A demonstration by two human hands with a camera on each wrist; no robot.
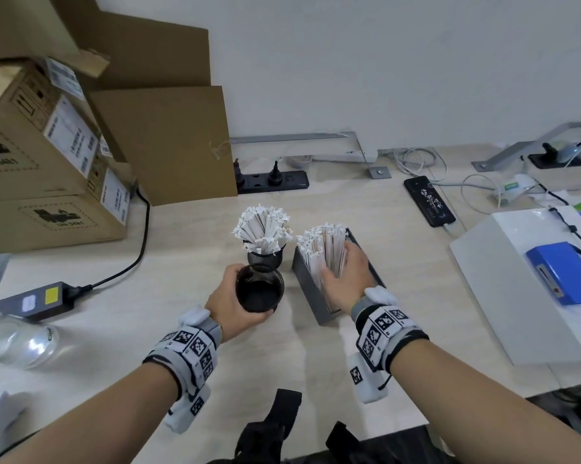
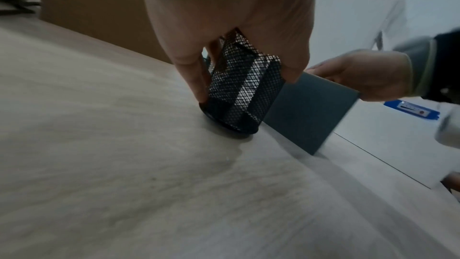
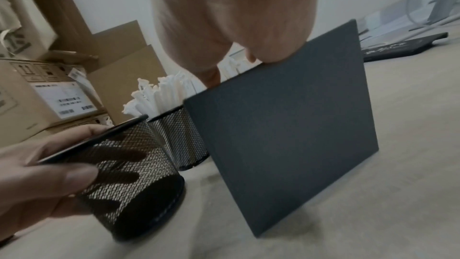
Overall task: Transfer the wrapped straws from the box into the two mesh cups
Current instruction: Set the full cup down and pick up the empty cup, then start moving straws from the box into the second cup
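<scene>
Two black mesh cups [image 1: 260,291] stand on the table [image 1: 182,279]: the left hand [image 1: 230,304] grips the empty one, tilted; at twelve o'clock the other [image 1: 265,259] holds upright paper-wrapped straws [image 1: 262,226]. Right hand [image 1: 344,267] curls round straws [image 1: 322,249] in the grey box [image 1: 307,286].

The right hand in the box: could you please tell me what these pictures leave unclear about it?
- Head view: right hand covers the wrapped straws; fingertips hidden, grip unclear.
- Right wrist view: the dark box wall hides the fingertips.
- Left wrist view: blurred; only knuckles above the box show.
</scene>
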